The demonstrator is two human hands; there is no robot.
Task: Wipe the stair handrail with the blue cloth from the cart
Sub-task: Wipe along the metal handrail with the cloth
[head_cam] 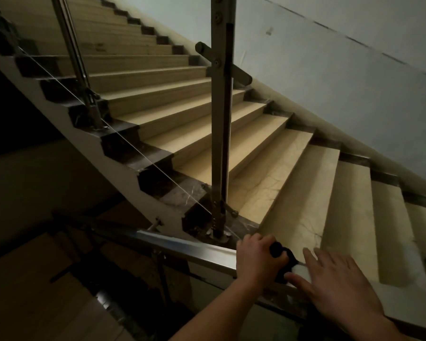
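A shiny metal handrail [182, 244] runs from the lower left toward the lower right of the head view. My left hand [258, 260] is closed over the rail, gripping a dark bunched cloth [282, 254] pressed against it; the dim light makes the cloth look almost black. My right hand [337, 284] is spread flat, fingers apart, just right of the cloth, with a small pale patch [301, 270] showing under its fingertips. Whether the right hand touches the rail is unclear.
A tall metal baluster post [221, 124] rises just beyond the rail, with a glass panel edge [123, 139] to its left. Beige stairs [293, 183] climb up and left. A pale wall [330, 70] borders the right. A lower flight [35, 291] drops left.
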